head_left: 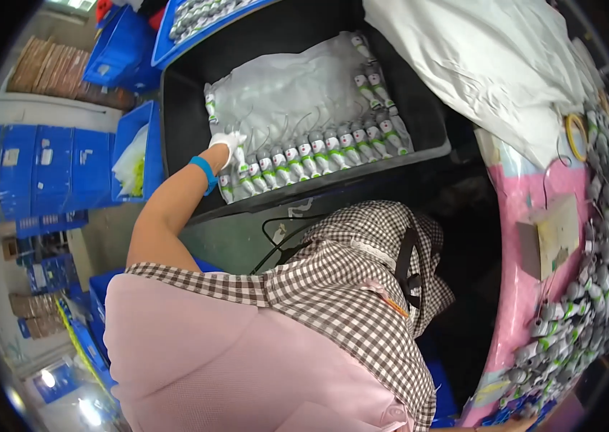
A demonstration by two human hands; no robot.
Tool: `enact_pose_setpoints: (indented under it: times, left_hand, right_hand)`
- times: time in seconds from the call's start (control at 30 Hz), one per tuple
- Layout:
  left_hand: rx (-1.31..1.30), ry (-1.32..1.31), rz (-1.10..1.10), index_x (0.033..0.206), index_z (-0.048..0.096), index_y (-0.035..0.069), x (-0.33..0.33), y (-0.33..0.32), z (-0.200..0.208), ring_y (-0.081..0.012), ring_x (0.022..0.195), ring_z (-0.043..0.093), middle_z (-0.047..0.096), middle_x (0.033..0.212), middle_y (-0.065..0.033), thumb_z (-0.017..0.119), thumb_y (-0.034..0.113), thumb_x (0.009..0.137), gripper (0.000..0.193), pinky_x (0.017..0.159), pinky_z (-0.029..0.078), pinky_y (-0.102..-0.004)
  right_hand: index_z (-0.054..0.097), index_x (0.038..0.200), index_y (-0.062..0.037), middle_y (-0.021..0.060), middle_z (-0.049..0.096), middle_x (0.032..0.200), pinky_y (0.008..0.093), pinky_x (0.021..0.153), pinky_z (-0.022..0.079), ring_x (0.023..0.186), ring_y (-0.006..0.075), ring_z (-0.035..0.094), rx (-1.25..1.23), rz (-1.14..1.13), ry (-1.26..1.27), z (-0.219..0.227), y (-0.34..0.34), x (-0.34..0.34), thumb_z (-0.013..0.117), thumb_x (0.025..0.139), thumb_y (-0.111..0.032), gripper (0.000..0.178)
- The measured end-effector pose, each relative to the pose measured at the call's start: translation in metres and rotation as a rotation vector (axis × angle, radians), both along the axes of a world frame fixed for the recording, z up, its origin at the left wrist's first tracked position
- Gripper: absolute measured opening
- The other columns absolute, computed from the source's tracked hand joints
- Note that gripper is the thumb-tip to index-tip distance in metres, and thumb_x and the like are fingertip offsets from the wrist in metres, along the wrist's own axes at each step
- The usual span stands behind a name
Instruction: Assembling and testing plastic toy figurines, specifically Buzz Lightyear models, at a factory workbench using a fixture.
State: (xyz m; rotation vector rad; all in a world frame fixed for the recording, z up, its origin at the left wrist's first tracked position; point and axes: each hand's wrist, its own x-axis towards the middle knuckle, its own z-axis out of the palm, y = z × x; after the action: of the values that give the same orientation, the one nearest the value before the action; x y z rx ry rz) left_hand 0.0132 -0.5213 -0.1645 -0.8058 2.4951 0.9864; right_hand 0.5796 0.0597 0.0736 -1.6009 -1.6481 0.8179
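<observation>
We are laying parts [304, 160] in rows in the bin [175, 108], mid-frame; left hand [231, 141] seemingly closed on one; right hand is unseen.

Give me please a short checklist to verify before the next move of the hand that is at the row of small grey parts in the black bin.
1. Left hand is at the row of grey parts: ok; the gloved fingers touch the row's left end.
2. Firm grip on one part: cannot tell; the glove hides the fingertips.
3. Row is orderly: ok; the parts lie side by side along the front wall of the black bin.
4. White liner sheet lies flat under the parts: ok.
5. Right hand is free: cannot tell; it is not in view.
6. Black cable is away from the arm: ok; it hangs below the bin.
</observation>
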Motion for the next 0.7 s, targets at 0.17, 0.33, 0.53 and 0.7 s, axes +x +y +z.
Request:
enact_pose_setpoints:
  times: [0.17, 0.33, 0.53, 0.7]
  left_hand:
    - [-0.080, -0.457, -0.070, 0.100, 0.061, 0.006, 0.030, -0.042, -0.038, -0.0178, 0.071, 0.060, 0.063, 0.088, -0.0032, 0.067, 0.027, 0.084, 0.028, 0.060, 0.050, -0.0342]
    - [-0.445, -0.577, -0.407, 0.106, 0.061, 0.009, 0.022, -0.083, -0.088, -0.0210, 0.082, 0.060, 0.064, 0.098, -0.0059, 0.063, 0.041, 0.083, 0.039, 0.070, 0.050, -0.0344]
    - [-0.739, -0.609, -0.913, 0.107, 0.065, 0.012, 0.024, -0.044, -0.039, -0.0313, 0.099, 0.060, 0.063, 0.109, -0.0140, 0.066, 0.052, 0.072, 0.053, 0.086, 0.047, -0.0375]
    - [-0.896, -0.608, -1.249, 0.105, 0.066, 0.008, -0.004, 0.006, -0.033, -0.0316, 0.107, 0.059, 0.061, 0.114, -0.0144, 0.053, 0.034, 0.081, 0.038, 0.086, 0.047, -0.0428]
  right_hand:
    - [0.062, 0.097, 0.0030, 0.0080, 0.067, 0.086, 0.0344, 0.073, 0.051, 0.076, 0.0195, 0.062, 0.744, 0.450, -0.378, 0.019, 0.031, 0.007, 0.074, 0.069, -0.014, 0.034]
    - [0.055, 0.107, 0.0034, 0.0080, 0.062, 0.082, 0.0322, 0.071, 0.048, 0.072, 0.0181, 0.058, 0.488, 0.618, -0.021, 0.026, 0.049, -0.018, 0.064, 0.075, -0.017, 0.039]
    - [0.046, 0.120, 0.0038, 0.0080, 0.056, 0.078, 0.0296, 0.069, 0.045, 0.068, 0.0163, 0.053, 0.187, 0.766, 0.396, 0.044, 0.057, -0.044, 0.052, 0.083, -0.019, 0.045]
    - [0.039, 0.131, 0.0041, 0.0080, 0.051, 0.074, 0.0274, 0.067, 0.042, 0.064, 0.0148, 0.049, 0.093, 0.703, 0.750, 0.077, 0.024, -0.024, 0.042, 0.089, -0.022, 0.050]
